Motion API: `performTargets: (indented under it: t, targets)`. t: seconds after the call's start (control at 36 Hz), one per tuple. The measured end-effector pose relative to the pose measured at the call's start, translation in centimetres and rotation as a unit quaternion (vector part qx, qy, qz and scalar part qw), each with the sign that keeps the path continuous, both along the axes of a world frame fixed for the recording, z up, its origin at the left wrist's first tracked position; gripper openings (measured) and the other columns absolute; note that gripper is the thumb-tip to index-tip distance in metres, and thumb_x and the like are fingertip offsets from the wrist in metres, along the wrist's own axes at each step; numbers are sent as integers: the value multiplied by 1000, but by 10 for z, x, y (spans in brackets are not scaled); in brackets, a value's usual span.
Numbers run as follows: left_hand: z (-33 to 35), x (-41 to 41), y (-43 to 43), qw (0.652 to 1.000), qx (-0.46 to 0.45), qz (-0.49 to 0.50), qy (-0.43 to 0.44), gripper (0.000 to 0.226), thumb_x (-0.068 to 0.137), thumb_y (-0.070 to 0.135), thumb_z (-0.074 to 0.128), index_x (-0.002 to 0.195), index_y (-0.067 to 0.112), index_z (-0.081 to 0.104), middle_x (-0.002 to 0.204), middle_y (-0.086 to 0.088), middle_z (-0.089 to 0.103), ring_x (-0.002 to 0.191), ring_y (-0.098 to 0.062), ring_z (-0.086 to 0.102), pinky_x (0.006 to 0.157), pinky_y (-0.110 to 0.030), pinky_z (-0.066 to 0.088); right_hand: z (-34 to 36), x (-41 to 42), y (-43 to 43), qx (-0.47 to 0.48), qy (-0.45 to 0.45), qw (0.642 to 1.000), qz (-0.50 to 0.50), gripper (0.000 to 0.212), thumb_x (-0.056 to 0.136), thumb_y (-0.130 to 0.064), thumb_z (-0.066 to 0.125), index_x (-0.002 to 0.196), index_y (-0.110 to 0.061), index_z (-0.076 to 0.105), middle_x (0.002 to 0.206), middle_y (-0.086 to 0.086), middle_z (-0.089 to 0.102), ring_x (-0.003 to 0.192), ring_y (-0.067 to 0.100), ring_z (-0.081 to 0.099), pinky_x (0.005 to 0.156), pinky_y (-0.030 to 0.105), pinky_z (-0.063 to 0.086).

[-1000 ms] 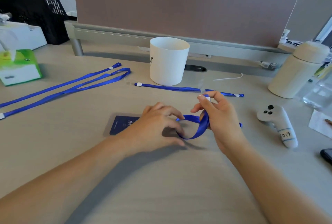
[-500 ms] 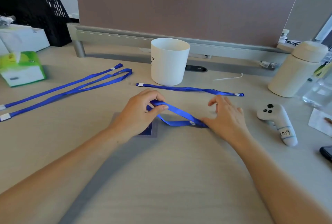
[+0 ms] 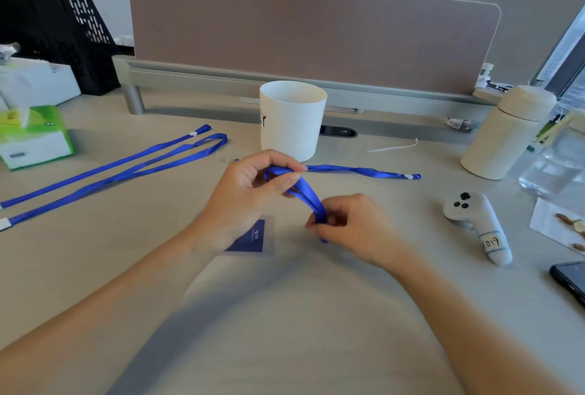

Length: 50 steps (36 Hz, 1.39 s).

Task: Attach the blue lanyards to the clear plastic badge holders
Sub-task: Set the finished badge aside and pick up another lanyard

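A blue lanyard runs taut between both my hands above the desk. My left hand pinches its upper loop between thumb and fingers. My right hand grips the lower end, fingers curled round it. Under my left wrist lies a clear badge holder with a dark blue card inside, partly hidden. The lanyard's far strand trails right across the desk. Another blue lanyard lies stretched out at the left.
A white cup stands just behind my hands. At the right are a cream bottle, a white controller, a phone and a clear container. A green tissue box sits far left. A divider panel closes the back.
Both hands lifted the lanyard off the desk and came closer together. My right hand went from lying flat on the strap to gripping it. More of the badge holder shows below my left hand.
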State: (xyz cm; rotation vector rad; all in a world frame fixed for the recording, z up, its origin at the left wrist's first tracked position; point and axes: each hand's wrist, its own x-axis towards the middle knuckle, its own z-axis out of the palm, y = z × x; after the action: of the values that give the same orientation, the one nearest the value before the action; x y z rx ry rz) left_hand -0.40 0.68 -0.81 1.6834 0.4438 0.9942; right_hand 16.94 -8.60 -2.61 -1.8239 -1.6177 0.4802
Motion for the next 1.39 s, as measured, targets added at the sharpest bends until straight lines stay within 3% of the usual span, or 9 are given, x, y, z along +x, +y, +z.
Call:
performTargets:
  t: [0.28, 0.5, 0.58, 0.69, 0.81, 0.92, 1.08, 1.22, 1.39]
  targets:
    - [12, -1, 49, 996, -29, 85, 10, 19, 92, 5, 62, 105, 14, 72, 97, -6, 70, 85, -8, 68, 75, -28, 59, 69, 26, 30, -66, 112, 991, -23, 13, 78, -16, 79, 78, -4, 74, 50, 0, 54, 40, 8, 37, 41, 15, 32]
    - [27, 15, 90, 989, 6, 142, 35, 18, 90, 7, 65, 102, 17, 74, 92, 5, 75, 77, 3, 65, 66, -14, 49, 136, 42, 87, -53, 168, 984, 15, 16, 86, -12, 70, 96, 0, 73, 68, 6, 63, 56, 11, 57, 52, 16, 51]
    - [42, 28, 108, 987, 17, 157, 21, 18, 88, 4, 66, 100, 14, 75, 91, 1, 76, 75, 0, 67, 67, -10, 46, 160, 47, 116, -55, 269, 961, 37, 11, 90, -10, 65, 96, -3, 72, 71, 4, 64, 56, 6, 58, 57, 13, 53]
    - [60, 44, 138, 985, 38, 167, 14, 17, 86, 8, 67, 100, 15, 76, 92, -2, 77, 88, -19, 72, 80, -31, 55, 175, 55, 159, -51, 415, 908, 17, 11, 93, -8, 59, 85, -6, 67, 69, 3, 66, 55, 6, 58, 55, 12, 53]
    - [71, 62, 168, 974, 60, 214, 35, 18, 85, 13, 70, 100, 19, 78, 89, 2, 77, 82, -10, 71, 83, -29, 57, 169, 61, 199, -30, 488, 872, -22, 14, 96, -7, 56, 84, -3, 63, 78, 7, 64, 55, 7, 58, 51, 13, 53]
    - [71, 76, 187, 967, 57, 234, 79, 20, 86, 14, 70, 104, 19, 77, 95, 1, 76, 87, -9, 69, 81, -21, 52, 152, 66, 230, -31, 482, 870, -99, 19, 98, -4, 51, 80, -3, 58, 78, 8, 59, 43, 8, 62, 47, 13, 53]
    - [64, 84, 197, 930, 125, 286, 192, 17, 91, 26, 64, 101, 29, 78, 104, 8, 76, 104, -16, 65, 98, -41, 49, 137, 69, 241, -80, 426, 887, -156, 9, 95, 1, 54, 87, 2, 58, 95, 15, 61, 74, 21, 65, 60, 27, 60]
    - [68, 79, 195, 933, 144, 279, 176, 17, 88, 29, 63, 97, 34, 76, 99, 15, 74, 109, -13, 64, 103, -40, 44, 141, 70, 229, -73, 403, 898, -161, 22, 91, 7, 58, 113, 5, 54, 106, 24, 63, 80, 29, 70, 60, 32, 62]
    - [80, 66, 171, 951, 153, 233, 132, 33, 84, 33, 66, 116, 34, 69, 85, 25, 71, 103, -8, 65, 102, -37, 45, 140, 59, 197, 12, 428, 897, -110, 5, 90, 2, 61, 94, 1, 58, 110, 23, 68, 94, 30, 69, 81, 33, 60]
